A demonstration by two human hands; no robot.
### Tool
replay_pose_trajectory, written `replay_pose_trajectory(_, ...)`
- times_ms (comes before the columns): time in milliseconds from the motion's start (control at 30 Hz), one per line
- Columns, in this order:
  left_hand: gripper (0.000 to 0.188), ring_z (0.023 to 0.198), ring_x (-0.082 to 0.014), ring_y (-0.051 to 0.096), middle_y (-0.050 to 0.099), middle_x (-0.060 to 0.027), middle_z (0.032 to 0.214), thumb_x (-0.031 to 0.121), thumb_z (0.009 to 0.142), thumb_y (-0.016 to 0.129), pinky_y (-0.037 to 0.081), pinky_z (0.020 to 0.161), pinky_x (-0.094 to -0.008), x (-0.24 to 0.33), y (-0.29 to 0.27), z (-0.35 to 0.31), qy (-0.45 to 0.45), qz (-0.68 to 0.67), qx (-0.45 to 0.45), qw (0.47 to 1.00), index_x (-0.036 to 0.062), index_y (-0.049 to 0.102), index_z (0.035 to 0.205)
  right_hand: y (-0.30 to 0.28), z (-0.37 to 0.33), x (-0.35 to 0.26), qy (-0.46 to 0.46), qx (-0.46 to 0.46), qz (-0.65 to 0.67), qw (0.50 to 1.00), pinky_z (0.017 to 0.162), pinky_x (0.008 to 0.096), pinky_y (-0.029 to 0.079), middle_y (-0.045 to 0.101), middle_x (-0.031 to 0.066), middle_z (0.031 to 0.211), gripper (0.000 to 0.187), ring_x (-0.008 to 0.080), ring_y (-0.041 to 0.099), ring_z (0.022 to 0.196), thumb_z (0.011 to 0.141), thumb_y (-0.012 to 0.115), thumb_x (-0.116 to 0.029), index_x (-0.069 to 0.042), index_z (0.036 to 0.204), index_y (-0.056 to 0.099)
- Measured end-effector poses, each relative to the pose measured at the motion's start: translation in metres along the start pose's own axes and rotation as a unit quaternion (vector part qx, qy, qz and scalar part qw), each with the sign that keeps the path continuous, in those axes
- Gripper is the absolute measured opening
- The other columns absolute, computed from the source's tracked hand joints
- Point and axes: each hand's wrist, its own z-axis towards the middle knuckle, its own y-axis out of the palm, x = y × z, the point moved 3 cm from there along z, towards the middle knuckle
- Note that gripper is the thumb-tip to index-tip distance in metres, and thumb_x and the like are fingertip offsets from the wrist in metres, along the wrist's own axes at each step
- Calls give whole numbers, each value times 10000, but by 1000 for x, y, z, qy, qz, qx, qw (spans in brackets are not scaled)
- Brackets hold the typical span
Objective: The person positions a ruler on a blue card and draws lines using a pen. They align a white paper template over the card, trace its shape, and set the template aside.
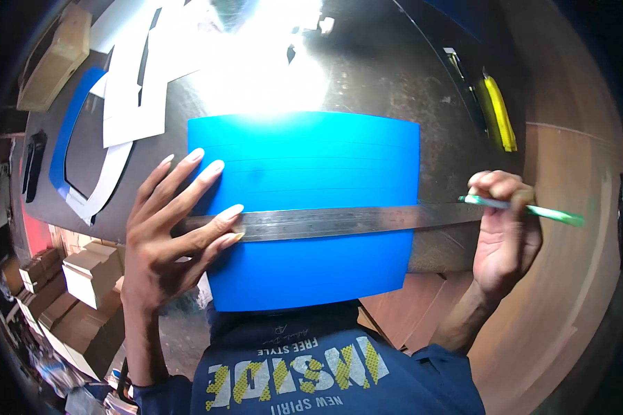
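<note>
Resting spread on ruler (325,222) and blue sheet (311,277): left hand (169,232) | pinching green pen (559,215), palm upward: right hand (503,242)

Sheet (311,273) on counter (387,86), ruler (332,222) laid across it. Left hand (165,238) on ruler's left end; right hand (503,238), holding pen (559,215), right of sheet. Tool (500,114) behind right hand; cut pieces (122,104) back left; boxes (90,274) left, beyond counter's edge.

A dark navy top (333,349) is displaying large white-and-yellow block lettering (299,375), smaller pale print (288,347) and matching sleeves (453,368).
</note>
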Motion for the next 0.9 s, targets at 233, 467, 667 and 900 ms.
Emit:
replay_pose_trajectory(233, 266, 1390, -322, 513, 637, -94, 1403, 299, 809, 822, 352, 1190, -532, -1, 1, 2, 4, 24, -6, 1000, 272, 808, 1073, 2, -23, 13, -53, -111, -369, 921, 789, 352, 500, 719, 68, 1032, 369, 247, 609, 913, 706, 895, -147, -57, 1044, 776)
replay_pose_trajectory(467, 276, 1387, -345, 513, 643, -121, 1388, 300, 796, 823, 351, 1187, -538, 0, 1, 1, 7, 41, -13, 999, 248, 811, 1067, 6, -32, 29, -95, -116, -355, 923, 753, 345, 473, 725, 55, 977, 375, 225, 569, 859, 674, 905, -144, -73, 1025, 793)
replay_pose_trajectory(667, 271, 1389, -355, 509, 640, -136, 1388, 304, 793, 823, 354, 1184, -541, 2, -3, 3, 2, 52, -27, 998, 235, 814, 1056, 7, -29, 27, -103, -111, -347, 926, 691, 307, 472, 720, 39, 949, 344, 210, 558, 831, 667, 899, -125, -70, 993, 802)
replay_pose_trajectory(900, 263, 1383, -359, 515, 643, -141, 1382, 325, 788, 824, 351, 1188, -541, 0, -1, -1, 2, 53, -26, 998, 228, 817, 1033, 6, -29, 31, -79, -108, -320, 938, 713, 333, 439, 738, 40, 934, 374, 208, 537, 807, 641, 911, -136, -78, 996, 808)
